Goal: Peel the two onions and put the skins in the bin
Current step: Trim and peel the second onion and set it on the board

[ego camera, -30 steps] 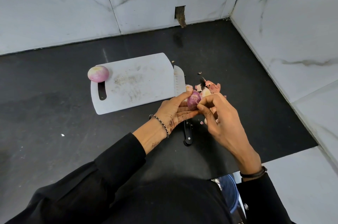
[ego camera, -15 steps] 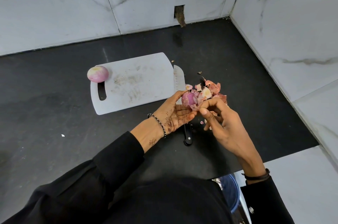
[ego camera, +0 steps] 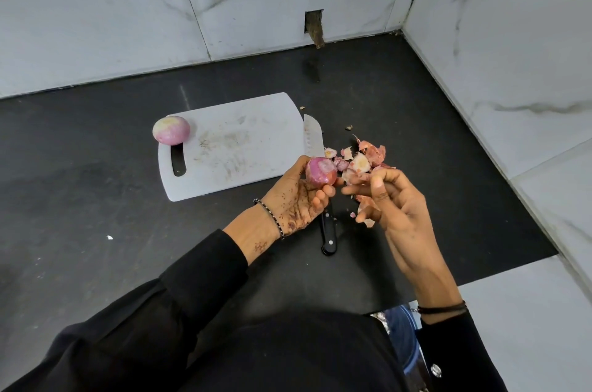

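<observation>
peeled onion (ego camera: pixel 171 134) sits at 10 o'clock on cutting board (ego camera: pixel 243 148) | left hand (ego camera: pixel 298 196) grips second onion (ego camera: pixel 321 171), nearly bare | knife (ego camera: pixel 328 231) lies beneath, hindering skin pickup | right hand (ego camera: pixel 384 196) has drawn off the onion, fingers loosely curled, scrap held or not: cannot tell | skins (ego camera: pixel 365 157) heaped at its 12 o'clock on the surface, unbinned

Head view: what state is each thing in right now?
Peeled onion: resting on the cutting board.
Second onion: partly peeled, gripped in left hand.
Skins: loose on the counter, not binned.
Knife: lying flat, unheld.
Right hand: fingers curled beside that onion; hold unclear.
</observation>
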Motion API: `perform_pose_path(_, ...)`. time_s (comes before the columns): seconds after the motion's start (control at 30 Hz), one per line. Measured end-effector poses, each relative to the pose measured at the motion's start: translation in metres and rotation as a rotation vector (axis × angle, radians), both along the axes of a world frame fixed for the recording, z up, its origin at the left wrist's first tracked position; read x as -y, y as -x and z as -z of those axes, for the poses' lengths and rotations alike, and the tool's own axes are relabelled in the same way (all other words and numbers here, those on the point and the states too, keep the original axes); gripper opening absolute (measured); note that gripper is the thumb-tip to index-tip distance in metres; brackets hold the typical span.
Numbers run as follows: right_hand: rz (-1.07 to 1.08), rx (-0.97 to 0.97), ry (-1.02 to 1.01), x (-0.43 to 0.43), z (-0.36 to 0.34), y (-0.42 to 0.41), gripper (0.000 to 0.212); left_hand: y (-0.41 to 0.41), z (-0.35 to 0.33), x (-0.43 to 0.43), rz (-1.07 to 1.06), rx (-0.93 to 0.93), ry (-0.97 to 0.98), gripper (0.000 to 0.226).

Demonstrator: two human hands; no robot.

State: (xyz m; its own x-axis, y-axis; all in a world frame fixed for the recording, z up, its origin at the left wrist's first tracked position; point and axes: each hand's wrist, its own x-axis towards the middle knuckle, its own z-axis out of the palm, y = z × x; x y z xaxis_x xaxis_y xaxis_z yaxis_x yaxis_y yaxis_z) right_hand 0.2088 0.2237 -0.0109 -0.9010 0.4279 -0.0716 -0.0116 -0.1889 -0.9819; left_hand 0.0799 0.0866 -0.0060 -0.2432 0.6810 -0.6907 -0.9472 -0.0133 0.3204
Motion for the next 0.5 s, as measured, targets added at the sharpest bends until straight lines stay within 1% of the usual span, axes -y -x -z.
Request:
perform_pose_path(0.07,0.065,0.063,0.007,-0.006,0.005,0.001,0.016,0.001,0.000,0.001,0.022,-0.030,-0.008,0.054)
perform_pose_path(0.13,0.112,0.149,-0.096,-0.011,0.010,0.003,0.015,0.002,0.001,0.001,0.040,-0.078,0.032,0.052)
perform_pose_path(0.2,0.168,0.205,-0.177,-0.012,0.014,0.004,0.013,0.001,0.002,-0.001,0.037,-0.108,0.083,0.057)
perform_pose_path(0.27,0.216,0.236,-0.267,-0.013,0.016,0.004,0.012,0.000,0.003,-0.003,0.024,-0.133,0.129,0.060)
perform_pose_path(0.4,0.262,0.285,-0.441,-0.016,0.020,0.003,0.014,-0.004,0.004,-0.004,0.035,-0.211,0.156,0.050)
perform_pose_path(0.5,0.345,0.299,-0.522,-0.015,0.019,0.003,0.022,-0.007,0.004,-0.003,0.017,-0.245,0.160,0.047)
